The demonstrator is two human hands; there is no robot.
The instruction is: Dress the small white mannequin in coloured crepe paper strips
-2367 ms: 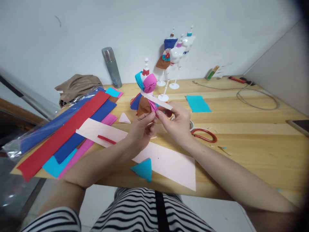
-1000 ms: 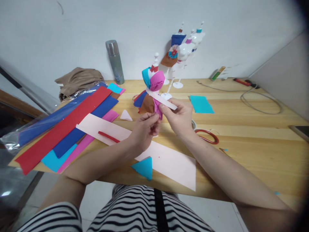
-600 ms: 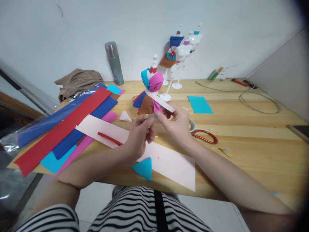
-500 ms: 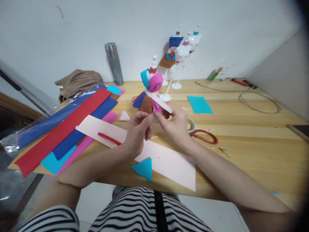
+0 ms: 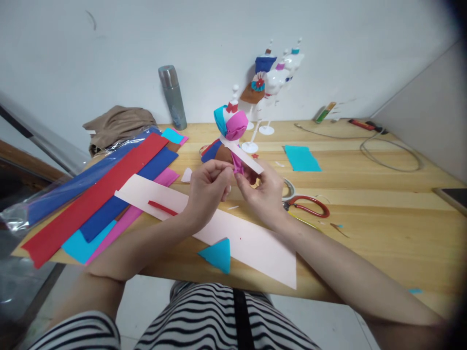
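Observation:
A small white dress-form mannequin (image 5: 229, 114) stands in front of me, dressed in coloured crepe paper: a turquoise and a pink cup, a red collar, a blue and brown skirt. From its waist a pale pink paper strip (image 5: 245, 158) slants down over my right hand (image 5: 264, 194). That hand is closed, thumb and fingers pinching a magenta crepe paper piece (image 5: 238, 164) at the skirt's right side. My left hand (image 5: 209, 192) pinches the edge of the same piece, fingertips close to my right thumb. The skirt's lower edge is hidden behind my hands.
A long pale pink strip (image 5: 251, 243) and a turquoise triangle (image 5: 219, 255) lie under my forearms. Coloured paper strips (image 5: 98, 194) are piled left. Scissors (image 5: 310, 205) lie right of my hand. Behind stand a flask (image 5: 173, 99) and several dress forms (image 5: 277, 80). A turquoise sheet (image 5: 302, 158) lies right.
My left hand has shifted slightly up and left, its fingers now against the magenta paper. The mannequin has moved slightly right. More of the scissors shows beside my right wrist.

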